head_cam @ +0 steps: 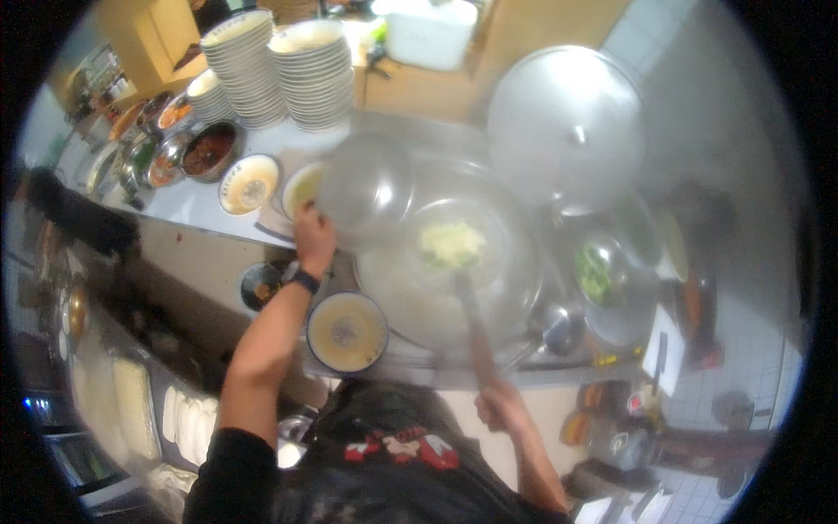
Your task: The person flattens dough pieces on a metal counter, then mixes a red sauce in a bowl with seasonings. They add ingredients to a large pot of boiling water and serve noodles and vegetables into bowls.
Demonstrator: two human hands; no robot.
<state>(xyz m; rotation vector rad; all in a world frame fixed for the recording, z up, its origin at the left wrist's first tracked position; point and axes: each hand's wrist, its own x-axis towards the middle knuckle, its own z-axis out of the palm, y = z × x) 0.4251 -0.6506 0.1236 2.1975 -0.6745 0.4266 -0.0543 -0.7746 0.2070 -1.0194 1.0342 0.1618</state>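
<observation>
My right hand (pixel 499 405) grips the wooden handle of a ladle or strainer (pixel 481 344), which reaches up over a large steaming metal wok (pixel 393 288). At its far end lies a heap of pale yellow-green food (pixel 452 243), blurred by steam. My left hand (pixel 316 236) is at the near rim of a patterned bowl (pixel 302 187), beside a round metal lid (pixel 373 190); whether it holds the bowl or the lid cannot be told. A bowl of cloudy liquid (pixel 347 332) stands at the wok's near left edge. Another patterned bowl (pixel 249 185) sits farther left.
Two tall bowl stacks (pixel 311 78) stand at the back left, near metal bowls of ingredients (pixel 211 152). A large round lid (pixel 568 124) leans at the back right. Chopped greens (pixel 594 274) lie in a basin at right. A white tub (pixel 432 33) is behind.
</observation>
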